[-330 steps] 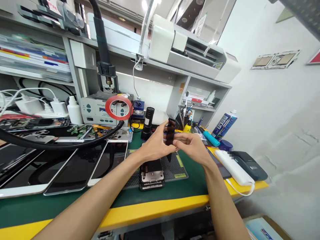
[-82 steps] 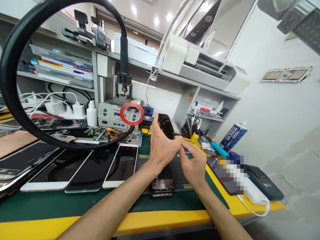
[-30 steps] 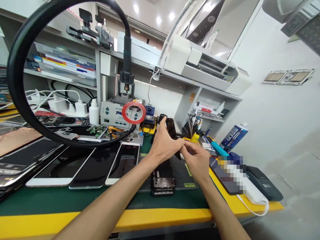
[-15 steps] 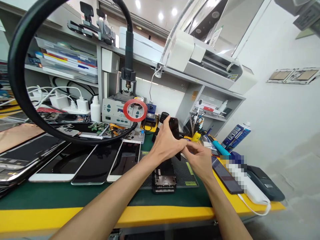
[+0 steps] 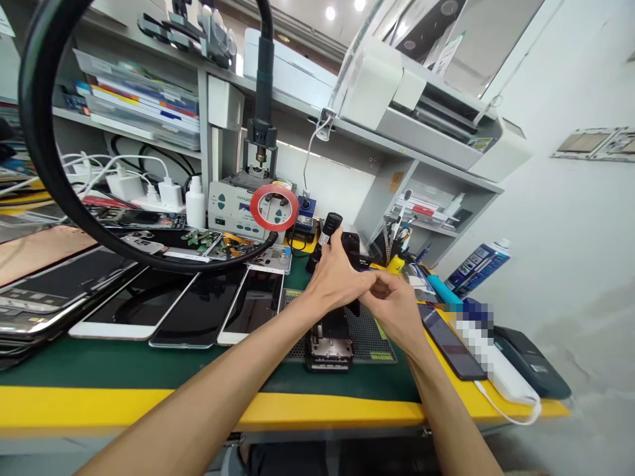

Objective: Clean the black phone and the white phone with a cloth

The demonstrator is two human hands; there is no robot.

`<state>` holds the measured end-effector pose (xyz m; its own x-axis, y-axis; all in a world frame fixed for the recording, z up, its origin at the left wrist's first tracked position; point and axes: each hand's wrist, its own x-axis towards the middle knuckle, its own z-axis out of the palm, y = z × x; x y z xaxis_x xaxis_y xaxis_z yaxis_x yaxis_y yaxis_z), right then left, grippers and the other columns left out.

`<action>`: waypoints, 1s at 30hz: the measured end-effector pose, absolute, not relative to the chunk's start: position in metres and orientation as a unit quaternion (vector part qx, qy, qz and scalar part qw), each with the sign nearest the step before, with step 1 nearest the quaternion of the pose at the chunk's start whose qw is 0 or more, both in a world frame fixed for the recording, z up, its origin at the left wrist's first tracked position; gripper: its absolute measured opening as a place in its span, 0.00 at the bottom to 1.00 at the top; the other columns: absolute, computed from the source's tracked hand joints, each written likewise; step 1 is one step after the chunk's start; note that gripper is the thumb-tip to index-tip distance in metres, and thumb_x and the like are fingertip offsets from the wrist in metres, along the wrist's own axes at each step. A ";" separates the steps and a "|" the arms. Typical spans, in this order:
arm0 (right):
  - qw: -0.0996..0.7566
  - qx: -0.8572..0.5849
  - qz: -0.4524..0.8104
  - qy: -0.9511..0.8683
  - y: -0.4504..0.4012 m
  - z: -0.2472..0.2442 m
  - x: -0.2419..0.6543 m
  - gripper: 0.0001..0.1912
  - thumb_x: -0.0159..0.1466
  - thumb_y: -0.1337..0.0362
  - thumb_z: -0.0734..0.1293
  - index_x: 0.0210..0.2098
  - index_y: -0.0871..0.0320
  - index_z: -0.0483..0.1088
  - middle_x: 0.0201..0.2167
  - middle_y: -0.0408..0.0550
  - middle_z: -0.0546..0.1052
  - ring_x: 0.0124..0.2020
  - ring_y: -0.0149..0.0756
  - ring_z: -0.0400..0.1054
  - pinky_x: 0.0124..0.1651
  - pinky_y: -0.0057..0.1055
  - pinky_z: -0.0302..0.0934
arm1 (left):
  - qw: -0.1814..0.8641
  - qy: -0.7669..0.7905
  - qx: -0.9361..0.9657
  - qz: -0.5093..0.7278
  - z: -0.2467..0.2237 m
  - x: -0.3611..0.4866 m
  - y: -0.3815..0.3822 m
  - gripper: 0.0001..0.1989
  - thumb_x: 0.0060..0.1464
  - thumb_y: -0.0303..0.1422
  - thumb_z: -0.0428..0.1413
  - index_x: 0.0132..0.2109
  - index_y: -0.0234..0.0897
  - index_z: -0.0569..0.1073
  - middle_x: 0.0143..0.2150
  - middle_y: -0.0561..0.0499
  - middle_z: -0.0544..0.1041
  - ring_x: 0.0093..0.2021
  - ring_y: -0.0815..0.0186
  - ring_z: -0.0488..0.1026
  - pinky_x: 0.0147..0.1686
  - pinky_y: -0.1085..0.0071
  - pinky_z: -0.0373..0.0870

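Note:
My left hand [image 5: 338, 272] is closed on a dark phone part [image 5: 351, 243], which stands raised above the mat; its upper end shows past my fingers. My right hand [image 5: 391, 297] is closed at the near right edge of the same part, its fingertips pinched together and touching my left hand. Anything small between those fingertips is hidden. Below my hands, a stack of phone screen parts [image 5: 329, 345] lies on a dark perforated mat [image 5: 368, 338].
Several phones lie to the left, among them a white-edged one [image 5: 254, 301]. A black hose [image 5: 37, 132] arches at the left, near a roll of red tape [image 5: 274, 207]. On the right are a dark phone [image 5: 454, 344] and a spray can [image 5: 479, 268].
The view has shifted slightly, so the bench and shelves appear displaced. Both hands keep their grip near the dark part, which looks tilted a little differently.

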<state>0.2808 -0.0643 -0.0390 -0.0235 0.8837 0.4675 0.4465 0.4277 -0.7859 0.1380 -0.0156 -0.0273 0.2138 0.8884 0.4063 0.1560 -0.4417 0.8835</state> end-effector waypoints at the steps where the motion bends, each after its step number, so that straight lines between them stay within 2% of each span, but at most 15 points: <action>1: 0.501 -0.490 0.218 -0.680 -0.064 -0.039 0.281 0.06 0.57 0.69 0.70 0.35 0.58 0.73 0.29 0.44 0.77 0.32 0.37 0.71 0.37 0.29 0.66 | 0.368 0.383 0.687 0.495 -0.027 0.138 -0.016 0.52 0.45 0.38 0.62 0.72 0.36 0.43 0.69 0.35 0.58 0.64 0.47 0.64 0.61 0.54 0.62; 9: 0.488 -0.489 0.267 -0.673 -0.064 -0.036 0.284 0.07 0.56 0.68 0.69 0.36 0.59 0.75 0.31 0.45 0.77 0.35 0.39 0.71 0.39 0.30 0.64 | 0.367 0.395 0.690 0.483 -0.029 0.140 -0.014 0.53 0.46 0.39 0.61 0.73 0.37 0.41 0.67 0.33 0.60 0.62 0.46 0.67 0.59 0.54 0.64; 17: 0.479 -0.517 0.243 -0.667 -0.067 -0.031 0.282 0.06 0.57 0.63 0.69 0.29 0.61 0.74 0.24 0.42 0.73 0.28 0.33 0.65 0.32 0.27 0.58 | 0.364 0.401 0.688 0.482 -0.029 0.139 -0.014 0.53 0.44 0.38 0.60 0.73 0.38 0.43 0.66 0.34 0.61 0.61 0.46 0.67 0.58 0.55 0.65; 22: 0.472 -0.520 0.247 -0.668 -0.067 -0.031 0.282 0.05 0.56 0.65 0.68 0.30 0.61 0.74 0.26 0.43 0.74 0.29 0.34 0.65 0.33 0.28 0.59 | 0.369 0.402 0.685 0.482 -0.028 0.139 -0.014 0.53 0.43 0.39 0.60 0.72 0.38 0.44 0.67 0.34 0.60 0.61 0.46 0.68 0.58 0.55 0.65; 30: 0.464 -0.531 0.229 -0.671 -0.068 -0.030 0.282 0.06 0.57 0.64 0.68 0.27 0.61 0.73 0.24 0.42 0.73 0.27 0.33 0.64 0.31 0.28 0.57 | 0.374 0.407 0.692 0.466 -0.025 0.136 -0.020 0.52 0.44 0.39 0.59 0.72 0.40 0.44 0.66 0.33 0.59 0.61 0.45 0.67 0.57 0.53 0.65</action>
<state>0.2824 -0.0684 -0.0299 -0.0048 0.9257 0.3783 0.4999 0.3298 -0.8008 0.1361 -0.0197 -0.0252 0.2357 0.9104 0.3400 0.2146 -0.3900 0.8955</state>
